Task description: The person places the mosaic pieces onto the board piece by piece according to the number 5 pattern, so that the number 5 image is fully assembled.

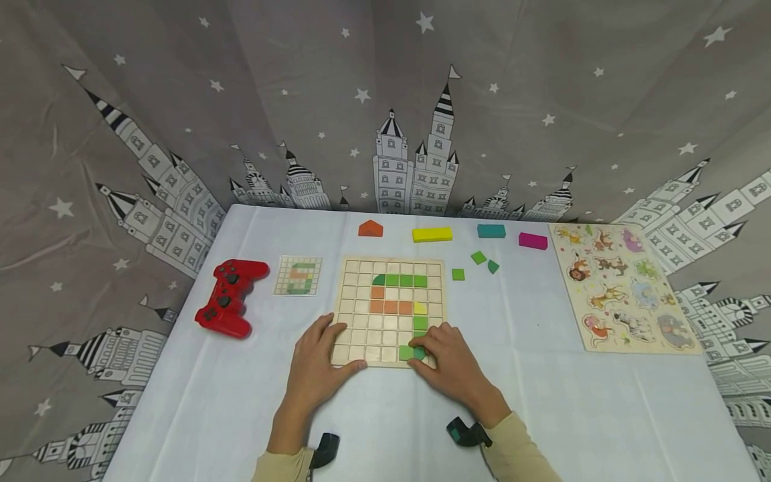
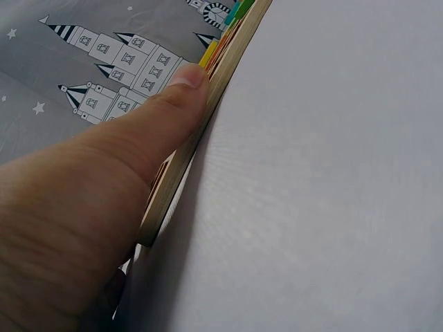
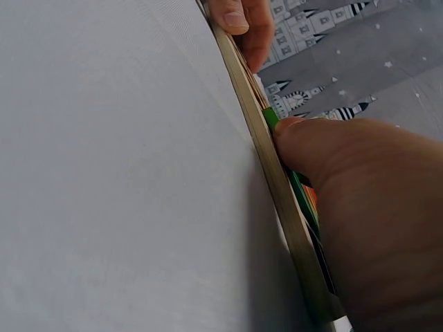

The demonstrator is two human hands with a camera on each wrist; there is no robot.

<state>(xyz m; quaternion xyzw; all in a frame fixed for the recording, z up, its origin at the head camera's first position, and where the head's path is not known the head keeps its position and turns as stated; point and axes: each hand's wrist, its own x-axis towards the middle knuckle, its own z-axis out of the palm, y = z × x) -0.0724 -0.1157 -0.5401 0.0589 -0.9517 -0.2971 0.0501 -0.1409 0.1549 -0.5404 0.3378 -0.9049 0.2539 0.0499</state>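
A square wooden grid board (image 1: 367, 338) lies on the white table, with green, orange and yellow tiles set in some of its cells. My left hand (image 1: 315, 361) holds the board at its near left corner, fingers along the left side and thumb on the near edge. In the left wrist view the thumb (image 2: 176, 104) lies along that edge. At the near right corner, my right hand (image 1: 448, 361) has thumb and fingertips on a dark green tile (image 1: 419, 353), beside a lighter green square tile (image 1: 405, 352). The fingers partly cover the dark green tile.
A small pattern card (image 1: 298, 275) and a red game controller (image 1: 225, 298) lie left of the board. Loose green tiles (image 1: 458, 274) are to its right. Orange (image 1: 370, 229), yellow (image 1: 432, 234), teal (image 1: 491, 231) and magenta blocks (image 1: 533, 241) line the back; an animal puzzle (image 1: 620, 288) lies far right.
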